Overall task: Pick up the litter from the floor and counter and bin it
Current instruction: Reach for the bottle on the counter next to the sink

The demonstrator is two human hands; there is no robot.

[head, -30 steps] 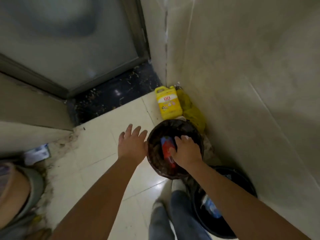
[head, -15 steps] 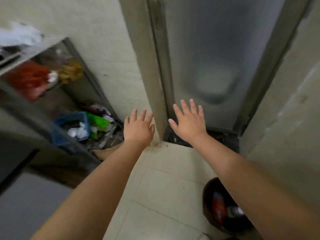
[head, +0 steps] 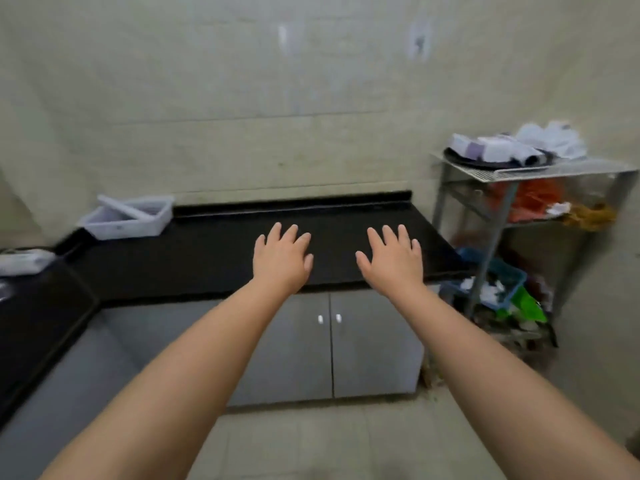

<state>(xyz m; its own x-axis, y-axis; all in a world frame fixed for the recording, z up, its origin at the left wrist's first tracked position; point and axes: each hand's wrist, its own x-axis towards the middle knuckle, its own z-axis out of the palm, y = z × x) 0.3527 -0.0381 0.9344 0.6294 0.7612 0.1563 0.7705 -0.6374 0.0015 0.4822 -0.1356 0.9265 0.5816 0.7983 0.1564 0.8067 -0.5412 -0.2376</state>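
Both my arms reach forward over the black counter [head: 214, 251]. My left hand [head: 282, 259] is open, palm down, fingers spread, holding nothing. My right hand [head: 393, 261] is open the same way, a little to its right, also with nothing in it. The counter stretch under the hands shows no litter. The bin is out of view.
A white plastic tray [head: 128, 218] sits at the counter's back left. A white object [head: 24, 261] lies at the far left. Grey cabinet doors [head: 363, 344] are below. A metal rack [head: 519, 216] at the right carries bags, a blue basket [head: 498, 282] and clutter.
The view has swung left from the bin in the corner, past the glass door, to the counter. My right hand has left the bin, and both hands are now raised open.
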